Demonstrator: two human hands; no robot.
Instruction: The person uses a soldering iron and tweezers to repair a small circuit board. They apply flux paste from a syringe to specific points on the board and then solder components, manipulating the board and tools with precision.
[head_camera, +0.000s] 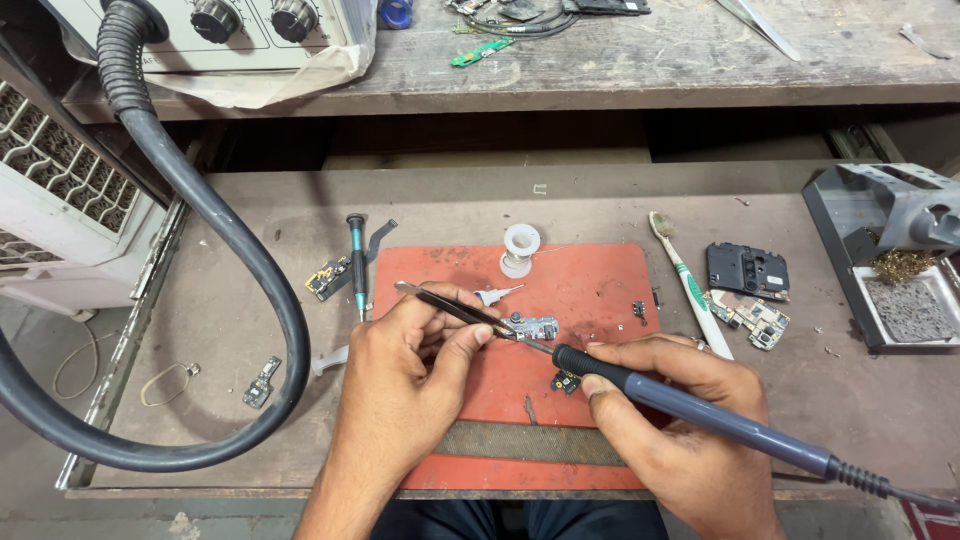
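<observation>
Head view: slim metal tweezers (455, 305), smooth grey soldering iron (690, 405), small circuit board (535, 327).

Under left hand (415, 360): red mat (600, 290). In right hand (670, 410): grey-blue soldering iron (690, 405), black collar. Beyond left hand: white solder spool (520, 248), black-and-teal screwdriver (357, 262). Beyond right hand: white-and-green toothbrush (688, 282).

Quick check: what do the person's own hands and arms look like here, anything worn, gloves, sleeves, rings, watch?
Both are bare. The left hand has no glove, and its forearm shows no sleeve, watch or band down to the frame edge. The right hand is also ungloved, with no sleeve or wristband in view. No ring is clearly visible on either hand. Fingernails are short. No cables or markings on the arms themselves.
</observation>
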